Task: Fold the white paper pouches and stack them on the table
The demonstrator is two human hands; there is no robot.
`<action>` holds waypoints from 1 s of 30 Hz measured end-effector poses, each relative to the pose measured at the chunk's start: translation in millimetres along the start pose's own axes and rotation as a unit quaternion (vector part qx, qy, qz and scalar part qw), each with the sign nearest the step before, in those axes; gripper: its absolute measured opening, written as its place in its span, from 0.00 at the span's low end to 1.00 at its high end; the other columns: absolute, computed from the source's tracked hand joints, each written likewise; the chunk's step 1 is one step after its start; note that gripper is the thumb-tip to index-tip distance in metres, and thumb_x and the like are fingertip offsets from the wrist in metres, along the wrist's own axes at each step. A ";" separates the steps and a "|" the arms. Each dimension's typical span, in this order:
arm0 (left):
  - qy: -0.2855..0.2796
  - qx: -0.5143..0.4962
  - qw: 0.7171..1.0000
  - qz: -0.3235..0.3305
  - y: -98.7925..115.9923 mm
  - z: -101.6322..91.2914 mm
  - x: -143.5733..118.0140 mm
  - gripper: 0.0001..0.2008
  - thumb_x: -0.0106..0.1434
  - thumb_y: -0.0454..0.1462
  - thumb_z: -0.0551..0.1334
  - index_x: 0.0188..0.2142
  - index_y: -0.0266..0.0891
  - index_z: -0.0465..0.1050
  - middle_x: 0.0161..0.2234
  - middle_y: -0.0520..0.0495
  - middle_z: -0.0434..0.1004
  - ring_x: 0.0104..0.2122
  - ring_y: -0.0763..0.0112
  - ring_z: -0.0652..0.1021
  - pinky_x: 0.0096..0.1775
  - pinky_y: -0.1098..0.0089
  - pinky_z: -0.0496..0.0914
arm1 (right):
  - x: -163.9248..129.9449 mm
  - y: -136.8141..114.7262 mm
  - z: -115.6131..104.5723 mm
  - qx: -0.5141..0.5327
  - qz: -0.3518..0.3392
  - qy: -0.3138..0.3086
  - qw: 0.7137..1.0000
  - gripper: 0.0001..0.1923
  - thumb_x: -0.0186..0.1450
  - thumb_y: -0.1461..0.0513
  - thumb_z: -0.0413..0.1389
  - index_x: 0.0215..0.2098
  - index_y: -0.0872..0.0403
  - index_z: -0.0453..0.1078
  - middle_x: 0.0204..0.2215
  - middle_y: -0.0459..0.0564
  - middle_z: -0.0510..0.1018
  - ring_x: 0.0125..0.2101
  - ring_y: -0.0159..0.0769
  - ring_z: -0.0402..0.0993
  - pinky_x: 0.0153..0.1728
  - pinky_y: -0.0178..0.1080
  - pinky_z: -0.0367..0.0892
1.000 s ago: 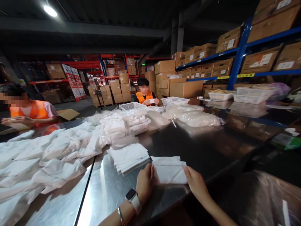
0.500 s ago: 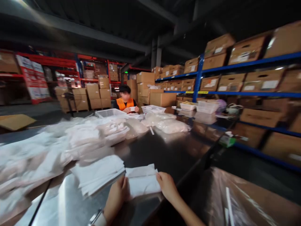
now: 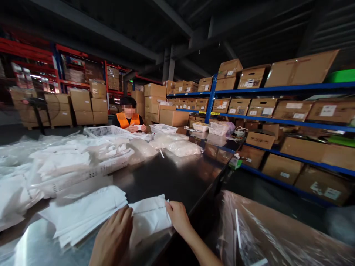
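Note:
A flat white pouch (image 3: 151,215), paper-like with a faint line across it, lies at the near edge of the dark table between my hands. My right hand (image 3: 179,218) pinches its right edge between thumb and fingers. On its left side my left hand (image 3: 115,231) is curled over the edge with the back turned up, and its fingertips are mostly hidden. Just left of that hand, a fanned stack of similar white pouches (image 3: 85,210) rests on the table.
White mesh baskets (image 3: 108,167) and clear bags of goods (image 3: 183,147) cover the table's left and far side. Across the table a person in an orange vest (image 3: 128,120) holds something white. A plastic-lined carton (image 3: 266,225) stands at my right, before blue shelving (image 3: 212,96) with boxes.
The view has swung to the right. My left hand has turned over, its back now facing up across the pouch's left edge; my right hand still pinches the right edge.

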State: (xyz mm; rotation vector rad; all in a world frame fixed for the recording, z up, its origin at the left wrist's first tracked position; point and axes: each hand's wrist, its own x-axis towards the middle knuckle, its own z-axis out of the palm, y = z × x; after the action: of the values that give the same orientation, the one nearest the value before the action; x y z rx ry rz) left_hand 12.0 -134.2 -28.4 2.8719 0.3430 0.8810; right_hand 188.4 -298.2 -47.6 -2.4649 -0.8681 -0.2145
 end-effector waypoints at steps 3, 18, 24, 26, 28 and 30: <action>0.027 0.006 0.977 0.209 4.9 6.4 -0.5 0.20 0.64 0.45 0.56 0.55 0.50 0.68 0.59 0.49 0.67 0.57 0.55 0.68 0.58 0.55 0.60 | -2.3 -3.4 -2.8 0.008 -0.009 -0.001 1.000 0.22 0.68 0.59 0.47 0.18 0.54 0.68 0.19 0.46 0.74 0.22 0.30 0.65 0.27 0.33 0.54; -0.075 -0.054 0.982 0.162 -9.6 31.5 -14.9 0.33 0.63 0.49 0.59 0.64 0.48 0.53 0.61 0.47 0.60 0.57 0.56 0.68 0.54 0.62 0.69 | 1.8 -63.0 -31.3 0.006 -0.146 0.133 0.980 0.19 0.67 0.68 0.42 0.47 0.53 0.71 0.45 0.54 0.77 0.50 0.40 0.69 0.56 0.45 0.57; -0.102 -0.085 0.981 0.141 -11.9 24.5 -13.6 0.29 0.63 0.50 0.58 0.62 0.45 0.60 0.60 0.45 0.62 0.58 0.56 0.67 0.58 0.59 0.65 | 9.8 -72.8 5.6 -0.006 -0.061 -0.017 0.998 0.24 0.67 0.59 0.48 0.59 0.60 0.62 0.58 0.64 0.66 0.57 0.51 0.62 0.57 0.54 0.56; -0.123 -0.110 0.981 0.098 -13.3 26.2 -14.5 0.26 0.67 0.49 0.54 0.61 0.44 0.62 0.61 0.45 0.62 0.59 0.57 0.65 0.58 0.57 0.64 | 13.2 -63.4 10.5 0.020 -0.026 -0.009 0.999 0.20 0.68 0.59 0.46 0.55 0.58 0.64 0.54 0.62 0.70 0.54 0.49 0.66 0.54 0.50 0.59; -0.118 -0.141 0.982 0.050 -15.8 35.4 -17.4 0.24 0.69 0.46 0.48 0.62 0.43 0.60 0.63 0.45 0.57 0.62 0.58 0.60 0.59 0.55 0.61 | 14.2 -56.3 10.8 0.040 -0.019 -0.004 0.999 0.16 0.69 0.59 0.45 0.49 0.58 0.68 0.46 0.61 0.75 0.50 0.48 0.69 0.50 0.47 0.62; -0.056 -0.167 0.984 0.004 -20.4 52.1 -20.9 0.24 0.70 0.43 0.45 0.64 0.42 0.56 0.66 0.44 0.49 0.65 0.59 0.52 0.61 0.52 0.58 | 13.0 -54.2 10.5 0.058 -0.025 -0.019 0.998 0.14 0.69 0.59 0.45 0.45 0.57 0.69 0.39 0.59 0.77 0.44 0.47 0.73 0.44 0.44 0.65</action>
State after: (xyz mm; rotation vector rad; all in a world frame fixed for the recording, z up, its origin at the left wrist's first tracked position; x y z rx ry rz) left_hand 20.9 -122.0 -86.1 2.5987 0.1551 0.6965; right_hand 164.7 -249.8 -30.1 -2.3485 -0.9325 -0.1315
